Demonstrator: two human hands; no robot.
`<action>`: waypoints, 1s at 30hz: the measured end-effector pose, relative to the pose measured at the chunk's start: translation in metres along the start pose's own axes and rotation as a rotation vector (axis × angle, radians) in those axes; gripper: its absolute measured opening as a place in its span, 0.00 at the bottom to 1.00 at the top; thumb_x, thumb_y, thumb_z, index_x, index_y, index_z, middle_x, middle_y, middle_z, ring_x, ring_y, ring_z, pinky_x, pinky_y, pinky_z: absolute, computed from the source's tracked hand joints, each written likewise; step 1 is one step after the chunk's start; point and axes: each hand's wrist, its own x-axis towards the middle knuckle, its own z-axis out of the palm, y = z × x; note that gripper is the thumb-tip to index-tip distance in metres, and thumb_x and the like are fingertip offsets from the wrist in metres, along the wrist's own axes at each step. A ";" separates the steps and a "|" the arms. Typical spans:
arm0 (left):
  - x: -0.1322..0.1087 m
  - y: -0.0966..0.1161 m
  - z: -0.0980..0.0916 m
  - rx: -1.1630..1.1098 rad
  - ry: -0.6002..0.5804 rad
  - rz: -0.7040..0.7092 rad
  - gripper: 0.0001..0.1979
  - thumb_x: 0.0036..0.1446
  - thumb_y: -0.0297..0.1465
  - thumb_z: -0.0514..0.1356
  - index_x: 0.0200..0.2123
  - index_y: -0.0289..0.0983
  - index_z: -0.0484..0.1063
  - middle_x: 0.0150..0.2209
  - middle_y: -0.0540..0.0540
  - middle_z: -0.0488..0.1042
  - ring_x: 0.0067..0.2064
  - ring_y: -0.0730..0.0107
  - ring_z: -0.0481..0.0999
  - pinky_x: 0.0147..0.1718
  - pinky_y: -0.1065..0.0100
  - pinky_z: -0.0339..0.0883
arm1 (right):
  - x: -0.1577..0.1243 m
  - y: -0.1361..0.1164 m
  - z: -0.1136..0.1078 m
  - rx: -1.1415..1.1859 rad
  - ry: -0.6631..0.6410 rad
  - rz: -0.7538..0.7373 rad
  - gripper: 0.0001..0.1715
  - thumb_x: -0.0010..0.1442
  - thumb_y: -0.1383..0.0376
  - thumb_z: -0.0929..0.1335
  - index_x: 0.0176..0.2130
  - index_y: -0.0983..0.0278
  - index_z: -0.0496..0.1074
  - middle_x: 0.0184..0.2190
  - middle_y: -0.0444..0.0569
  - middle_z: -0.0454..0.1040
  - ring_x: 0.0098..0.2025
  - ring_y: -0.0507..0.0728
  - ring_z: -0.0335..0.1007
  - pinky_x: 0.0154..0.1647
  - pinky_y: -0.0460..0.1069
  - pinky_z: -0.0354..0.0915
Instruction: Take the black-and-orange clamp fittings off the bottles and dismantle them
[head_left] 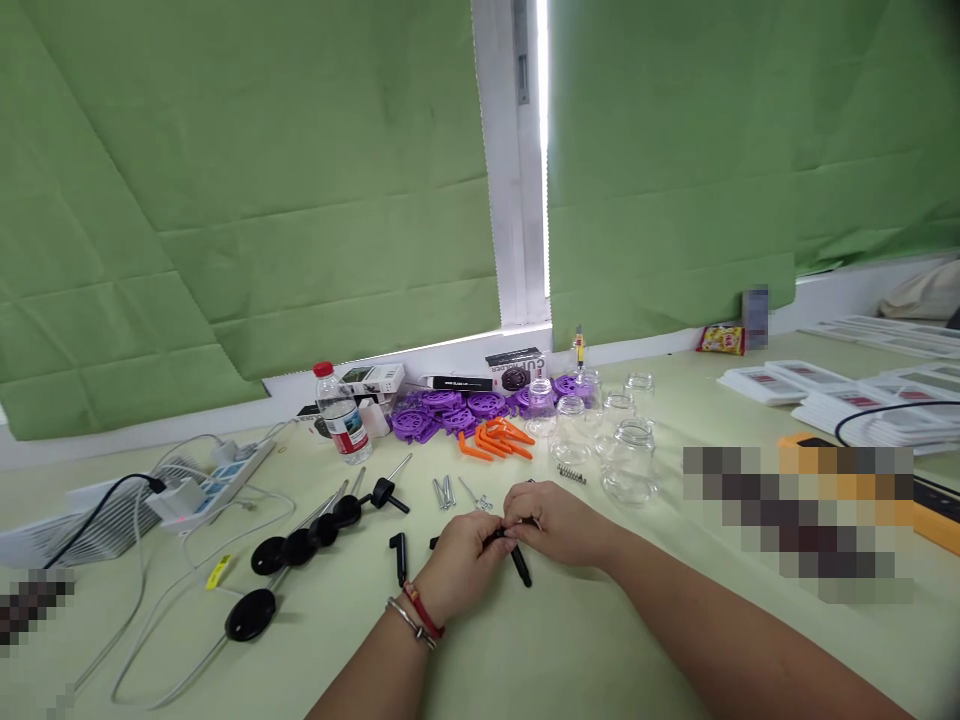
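My left hand (463, 560), with a red and a silver bracelet at the wrist, is closed on a black part (519, 568) at the middle of the table. Fingertips of my right hand (551, 520) meet it there and pinch the same black part, whose rounded end points down toward me. The fingers hide most of it. Left of my left hand lies a separate black piece (400, 558). Just beyond the hands are silver screws (444, 492), small metal pieces (482, 503) and a spring (571, 474).
Clear glass jars (630, 465) stand right of the spring. Orange hooks (496, 438) and purple discs (442, 408) lie behind. A water bottle (343, 420), power strip (225, 485) and black round-headed parts (300, 546) are on the left. White panels (855, 400) lie far right.
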 end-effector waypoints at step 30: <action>-0.005 -0.007 -0.018 0.562 0.028 -0.134 0.12 0.57 0.26 0.51 0.25 0.36 0.71 0.32 0.43 0.72 0.36 0.62 0.69 0.37 0.63 0.57 | 0.001 0.048 -0.004 -0.131 0.180 0.632 0.08 0.53 0.71 0.65 0.28 0.65 0.75 0.29 0.49 0.75 0.31 0.53 0.68 0.29 0.45 0.56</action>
